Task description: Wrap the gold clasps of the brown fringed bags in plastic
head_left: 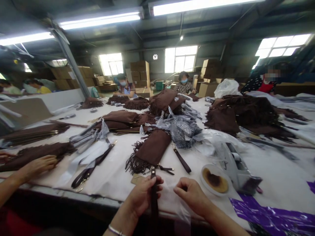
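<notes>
The left hand (142, 193) partly hides the brown strap (154, 200).

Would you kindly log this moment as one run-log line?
left hand: holding dark strap | right hand: curled, grip unclear | fringed brown pouch: on table | round dish: beside right hand

1. Left hand (147, 193): bare, at the near middle; slim, tapering fingers and a rounded thumb tip.
2. Left wrist (131, 208): bare where it meets the hand.
3. Bangle (115, 230): on the left forearm (123, 218), near side; silver-coloured, narrow, curved, with a bright shine; its near part is out of view.
4. Right hand (193, 195): bare, just right of the left one; rounded knuckles.
5. Right forearm (221, 218): bare as far as it shows, widening toward the near right.
</notes>
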